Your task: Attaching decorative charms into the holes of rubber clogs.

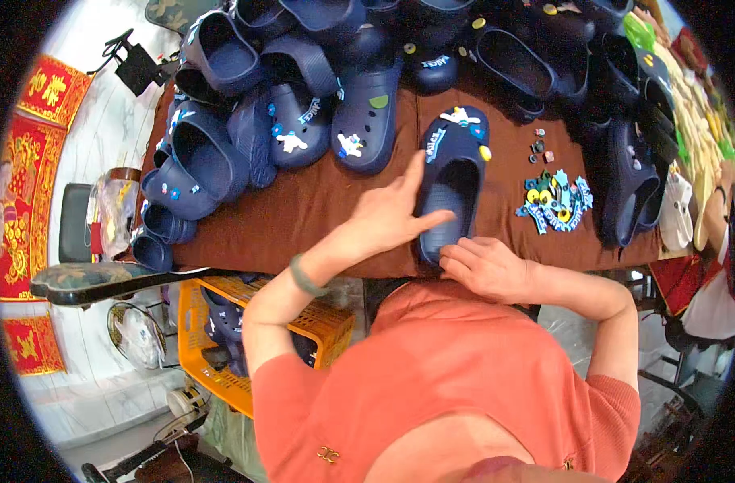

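A navy clog (pixel 452 193) lies before me on the brown cloth, toe pointing away. Its toe carries a white character charm, a blue lettered charm and a yellow one at the right edge. My left hand (pixel 388 211) is at its left side, index finger stretched along the upper and thumb out over the foot opening; it grips nothing. At the heel, my right hand (pixel 487 267) has its fingers curled against the rim, holding it. A pile of shoe charms (pixel 557 201), blue, yellow, green and black, lies to the right, with several small loose pieces (pixel 538 146) beyond it.
Many navy clogs (pixel 198 161) are heaped along the left and far side; more (pixel 629 177) stand at the right. The brown cloth (pixel 295 217) covers the table. An orange crate (pixel 327 330) with clogs inside sits below its left front edge. Another person's arm (pixel 720 209) shows far right.
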Demonstrator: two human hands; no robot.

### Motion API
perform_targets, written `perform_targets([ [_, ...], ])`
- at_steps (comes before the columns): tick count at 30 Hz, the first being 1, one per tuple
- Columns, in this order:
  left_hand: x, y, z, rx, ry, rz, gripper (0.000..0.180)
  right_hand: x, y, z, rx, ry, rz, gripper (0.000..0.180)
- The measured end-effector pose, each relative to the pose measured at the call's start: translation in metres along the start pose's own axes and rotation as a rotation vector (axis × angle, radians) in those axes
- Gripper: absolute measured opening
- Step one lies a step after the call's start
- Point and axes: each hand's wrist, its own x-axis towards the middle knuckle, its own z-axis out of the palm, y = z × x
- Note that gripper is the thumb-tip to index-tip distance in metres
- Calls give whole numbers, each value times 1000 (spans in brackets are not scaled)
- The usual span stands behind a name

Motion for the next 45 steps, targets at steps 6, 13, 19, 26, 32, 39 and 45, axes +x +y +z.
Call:
perform_targets([
  [6,19,-23,21,4,116,183,69,31,61,-48,-138,408,186,14],
  [13,-11,-34,-3,127,577,361,39,22,124,-20,100,404,477,18],
  [19,-23,3,-14,-331,20,79,36,31,141,1,201,191,270,30],
  [26,48,11,20,-1824,-41,-208,37,24,145,20,161,286,281,28],
  [32,78,13,26,-1945,-86,-348,38,10,145,19,73,456,396,23],
  [39,92,-4,43,-1900,-167,-460,44,7,145,8,18,426,419,25],
  [45,94,-15,58,-1942,-190,-472,47,5,149,5,39,403,421,26],
])
